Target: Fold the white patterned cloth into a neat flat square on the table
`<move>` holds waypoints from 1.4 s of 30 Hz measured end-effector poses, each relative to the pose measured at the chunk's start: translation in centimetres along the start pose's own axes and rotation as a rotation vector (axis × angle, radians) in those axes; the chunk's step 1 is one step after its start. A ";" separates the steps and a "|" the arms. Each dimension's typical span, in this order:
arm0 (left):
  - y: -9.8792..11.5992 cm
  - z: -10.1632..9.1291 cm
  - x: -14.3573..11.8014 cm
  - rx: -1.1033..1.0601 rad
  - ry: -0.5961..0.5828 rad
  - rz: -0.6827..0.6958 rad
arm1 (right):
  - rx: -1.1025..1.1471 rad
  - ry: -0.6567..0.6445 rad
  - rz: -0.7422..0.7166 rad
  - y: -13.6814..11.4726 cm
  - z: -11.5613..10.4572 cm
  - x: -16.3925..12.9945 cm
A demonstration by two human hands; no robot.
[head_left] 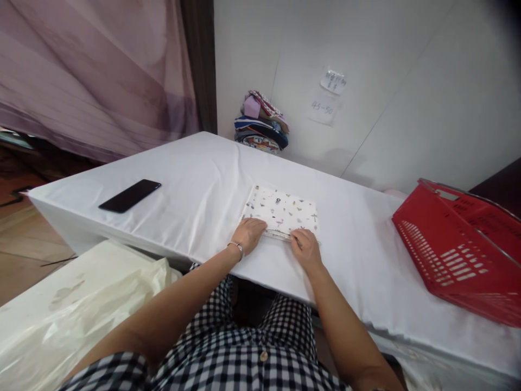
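Observation:
A white folded cloth [287, 208] printed with small plants and animals lies in a flat rectangle on the white-covered table [195, 174]. At its near left corner is my left hand [249, 234], fingers together over the edge and closed on the fabric; a bracelet circles that wrist. My right hand [305, 247] has its fingers curled round the near right part of the same edge, pinching the layers. Between the hands, the stacked layers show along the near edge. The undersides of both hands and their thumbs are partly hidden.
A black phone [130, 196] rests on the left of the table. A red plastic basket [459, 250] stands on the right. Folded fabrics [261, 122] are piled by the wall at the far edge. Plastic sheeting [122, 296] covers a surface at lower left.

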State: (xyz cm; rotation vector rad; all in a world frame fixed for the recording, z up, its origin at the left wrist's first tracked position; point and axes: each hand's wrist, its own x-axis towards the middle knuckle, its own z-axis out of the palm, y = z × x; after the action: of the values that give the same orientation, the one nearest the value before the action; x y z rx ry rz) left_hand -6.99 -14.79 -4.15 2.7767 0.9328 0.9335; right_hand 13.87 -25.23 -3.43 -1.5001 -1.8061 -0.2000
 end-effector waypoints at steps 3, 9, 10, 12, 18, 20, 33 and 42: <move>-1.1 -0.6 -0.5 0.016 0.022 0.000 | -0.005 0.027 0.019 0.1 0.0 -0.1; -1.5 -1.7 -0.9 0.023 0.033 -0.025 | -0.008 0.043 0.013 0.1 0.2 -0.1; -1.2 -1.7 -0.8 0.019 0.036 -0.029 | -0.009 0.042 0.005 0.0 0.2 -0.1; -0.4 -1.6 -0.4 0.009 0.035 -0.026 | -0.011 0.034 -0.020 -0.3 0.4 0.0; 1.6 -0.3 1.0 -0.033 -0.022 -0.005 | -0.013 -0.047 -0.065 -0.9 0.7 0.1; 1.9 0.0 1.4 -0.031 -0.040 -0.027 | -0.005 -0.055 -0.049 -0.9 0.8 0.1; 2.3 -0.4 3.2 -0.074 -0.167 -0.214 | 0.107 -0.051 0.145 -0.9 1.2 1.3; 2.5 -0.4 2.6 -0.053 -0.078 -0.106 | 0.032 -0.051 0.154 -0.7 2.0 2.0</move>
State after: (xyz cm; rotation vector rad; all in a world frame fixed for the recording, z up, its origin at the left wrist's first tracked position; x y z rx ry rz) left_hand -4.23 -15.38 -1.80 2.6693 1.0169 0.8159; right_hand 12.33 -22.77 -3.26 -1.6258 -1.7159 -0.0574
